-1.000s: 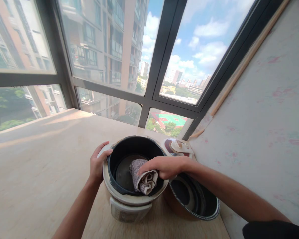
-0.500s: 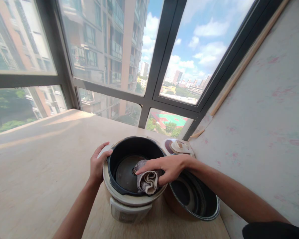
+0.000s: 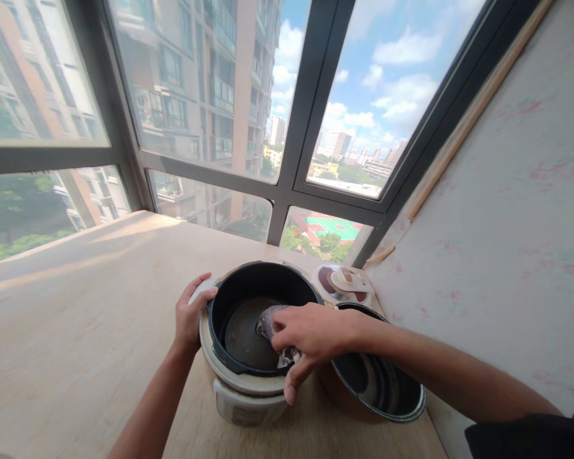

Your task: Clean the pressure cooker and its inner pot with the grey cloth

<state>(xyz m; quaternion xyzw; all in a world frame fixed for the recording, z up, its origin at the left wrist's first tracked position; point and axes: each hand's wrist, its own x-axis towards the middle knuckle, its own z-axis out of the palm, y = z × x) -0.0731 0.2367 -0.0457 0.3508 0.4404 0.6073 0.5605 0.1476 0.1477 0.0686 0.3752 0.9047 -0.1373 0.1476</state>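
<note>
An electric pressure cooker with a cream body stands open on the ledge, its dark round inside facing up. My left hand grips the cooker's left side at the rim, thumb and fingers closed around the pale side handle. My right hand reaches into the cooker from the right. Under its fingers is a bunched grey-and-white cloth, partly hidden by the hand, resting near the centre of the cooker's bottom. The right thumb points down over the front rim, away from the other fingers.
A dark inner pot sits tilted against the cooker's right side. Behind it lies the cooker's cream-and-brown lid. Framed windows border the light ledge at the back, and a flower-patterned wall rises on the right.
My right hand has turned on the cloth: its thumb now hangs over the front rim, and the hand covers more of the cloth. My left hand keeps its hold on the cooker.
</note>
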